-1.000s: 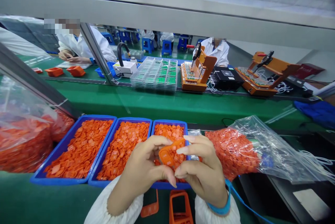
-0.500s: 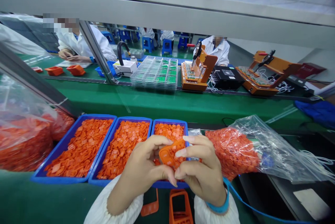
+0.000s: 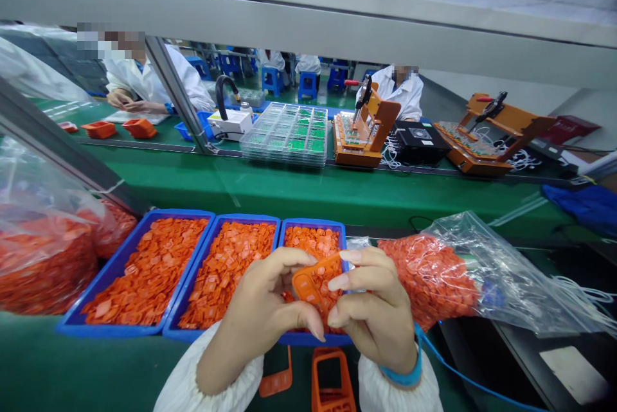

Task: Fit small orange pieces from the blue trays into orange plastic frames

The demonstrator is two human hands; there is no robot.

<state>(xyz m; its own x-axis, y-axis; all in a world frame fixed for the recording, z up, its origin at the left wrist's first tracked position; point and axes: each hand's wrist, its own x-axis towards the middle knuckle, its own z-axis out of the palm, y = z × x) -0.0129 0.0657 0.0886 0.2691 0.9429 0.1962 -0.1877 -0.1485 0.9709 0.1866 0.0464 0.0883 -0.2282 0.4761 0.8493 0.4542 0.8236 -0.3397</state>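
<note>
An orange plastic frame [image 3: 304,284] is held up, tilted, over the right-hand blue tray. My left hand [image 3: 265,299] grips its left end, fingers along the upper edge and thumb curved below. At the upper right end, the fingertips of my right hand [image 3: 378,306] touch the frame, with thumb and fingers curled close around it; part of their contact is hidden. Below my hands lie a flat orange frame [image 3: 277,384] and a deeper orange housing [image 3: 332,381] with a square opening, both on the green mat.
Three blue trays [image 3: 166,328] of small orange pieces stand in a row. A clear bag [image 3: 434,277] of orange pieces lies at right, another bag [image 3: 43,258] at left. Beyond are compartment trays [image 3: 286,135] and orange fixtures [image 3: 359,156]. A co-worker [image 3: 144,87] sits opposite.
My right hand's fingers have shifted slightly right and opened a little along the frame. The left hand and the frame have hardly moved.
</note>
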